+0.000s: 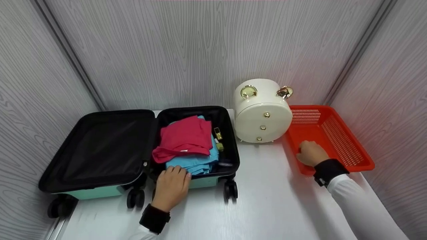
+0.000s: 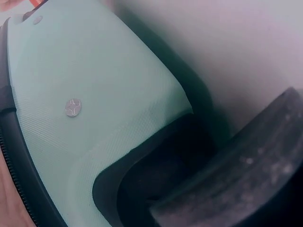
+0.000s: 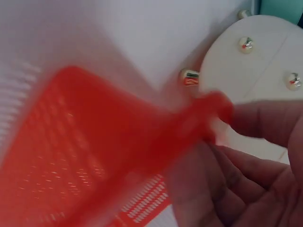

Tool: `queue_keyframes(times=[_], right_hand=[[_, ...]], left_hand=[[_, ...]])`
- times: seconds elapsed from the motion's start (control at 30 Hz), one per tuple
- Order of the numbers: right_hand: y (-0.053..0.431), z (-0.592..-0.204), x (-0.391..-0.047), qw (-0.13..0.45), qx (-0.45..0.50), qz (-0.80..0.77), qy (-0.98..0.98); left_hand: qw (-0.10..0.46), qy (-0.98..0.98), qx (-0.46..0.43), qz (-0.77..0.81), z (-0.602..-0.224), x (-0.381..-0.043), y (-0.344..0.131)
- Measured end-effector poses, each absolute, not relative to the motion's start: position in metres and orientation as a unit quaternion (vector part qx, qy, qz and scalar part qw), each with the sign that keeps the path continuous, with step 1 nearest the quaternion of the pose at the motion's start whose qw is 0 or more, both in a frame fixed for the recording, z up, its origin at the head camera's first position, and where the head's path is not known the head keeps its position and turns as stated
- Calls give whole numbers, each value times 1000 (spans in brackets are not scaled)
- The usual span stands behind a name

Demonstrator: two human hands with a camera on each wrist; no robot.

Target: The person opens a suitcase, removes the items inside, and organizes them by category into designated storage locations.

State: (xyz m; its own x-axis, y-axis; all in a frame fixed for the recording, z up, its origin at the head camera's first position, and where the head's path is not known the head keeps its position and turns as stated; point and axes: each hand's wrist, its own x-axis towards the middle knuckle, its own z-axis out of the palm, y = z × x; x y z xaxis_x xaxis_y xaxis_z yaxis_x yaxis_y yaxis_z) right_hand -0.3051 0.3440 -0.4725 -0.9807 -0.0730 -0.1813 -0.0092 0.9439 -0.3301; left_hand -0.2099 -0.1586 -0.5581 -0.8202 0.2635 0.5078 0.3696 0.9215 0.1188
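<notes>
The left hand rested flat-fingered on the open suitcase rim beside the folded clothes; the right hand gripped the red basket rim.

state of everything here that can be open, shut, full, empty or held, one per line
suitcase: open flat, lid half empty, other half packed
red garment: folded, on top of the blue garment
blue garment: folded, in the suitcase
cream round case: shut, standing beside the basket
red basket: empty, near rim gripped
left hand: resting on the suitcase's front edge
right hand: curled over the basket's rim
</notes>
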Motion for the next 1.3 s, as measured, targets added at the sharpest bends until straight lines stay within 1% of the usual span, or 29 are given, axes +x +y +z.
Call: queue_keyframes(times=[0.13,0.37,0.43,0.5,0.57,0.73,0.8,1.0,1.3], right_hand=[[343,-458,-290,171,-17,-169,970],[340,-446,-262,266,-39,-151,951],[339,-442,-258,294,-42,-150,943],[339,-438,-259,310,-38,-148,938],[339,-437,-268,305,-42,-142,941],[344,-445,-303,232,-44,-163,958],[348,-453,-312,219,-35,-181,958],[355,-471,-321,247,-29,-196,949],[343,-463,-299,286,-22,-179,941]], left_hand=[[248,-948,-163,-113,-556,-209,-160],[246,-950,-160,-105,-558,-208,-161],[240,-952,-157,-104,-558,-207,-161],[235,-954,-154,-104,-557,-208,-161],[233,-955,-151,-104,-556,-208,-162],[249,-952,-148,-103,-558,-208,-160],[258,-949,-152,-101,-559,-208,-158],[261,-946,-160,-105,-561,-208,-153],[268,-945,-154,-111,-560,-210,-155]])
